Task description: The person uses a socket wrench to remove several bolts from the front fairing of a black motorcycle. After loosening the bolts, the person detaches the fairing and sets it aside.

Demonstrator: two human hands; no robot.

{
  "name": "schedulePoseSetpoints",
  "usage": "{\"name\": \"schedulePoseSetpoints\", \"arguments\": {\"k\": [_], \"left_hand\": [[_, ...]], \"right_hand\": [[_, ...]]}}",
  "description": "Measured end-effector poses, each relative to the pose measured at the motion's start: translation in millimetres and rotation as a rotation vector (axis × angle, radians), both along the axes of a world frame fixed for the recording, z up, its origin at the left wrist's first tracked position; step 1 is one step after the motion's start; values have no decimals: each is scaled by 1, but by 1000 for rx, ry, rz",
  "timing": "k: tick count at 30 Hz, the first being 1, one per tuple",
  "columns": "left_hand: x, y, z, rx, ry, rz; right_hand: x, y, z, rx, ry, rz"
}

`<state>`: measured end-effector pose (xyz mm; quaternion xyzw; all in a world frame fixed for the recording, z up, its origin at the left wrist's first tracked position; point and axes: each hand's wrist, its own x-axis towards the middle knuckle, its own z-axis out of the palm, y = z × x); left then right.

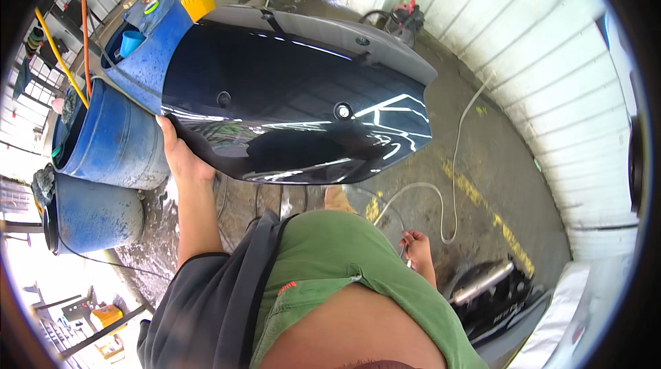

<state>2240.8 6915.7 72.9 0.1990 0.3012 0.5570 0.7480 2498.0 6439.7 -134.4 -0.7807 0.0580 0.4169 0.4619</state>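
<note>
A glossy, near-black car bumper (275, 76) with round sensor-like fittings stretches across the upper middle in front of me. Its far edge shows a dull grey inner side. My left hand (186, 155) is closed on its near left edge, thumb up along the rim and the other fingers hidden underneath. Light reflections lie over the curved near side. Low on the right, apart from the bumper, my right hand (418, 248) has its fingers curled together. A thin grey line reaches these fingers, and a small pale bit shows below them; what they hold is unclear.
Blue drums (124, 138) crowd the left, one holding a light blue scoop (131, 43). A yellow container (198, 3) stands behind. A pale hose (456, 183) loops over the wet floor. Lower right is a black motorcycle-like part (492, 293); a white corrugated wall (551, 73) bounds the right.
</note>
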Motion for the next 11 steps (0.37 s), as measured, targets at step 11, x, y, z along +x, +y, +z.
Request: {"name": "schedulePoseSetpoints", "arguments": {"k": [11], "left_hand": [[194, 160, -32, -245, -106, -57]], "right_hand": [[204, 437, 49, 874, -256, 919]]}}
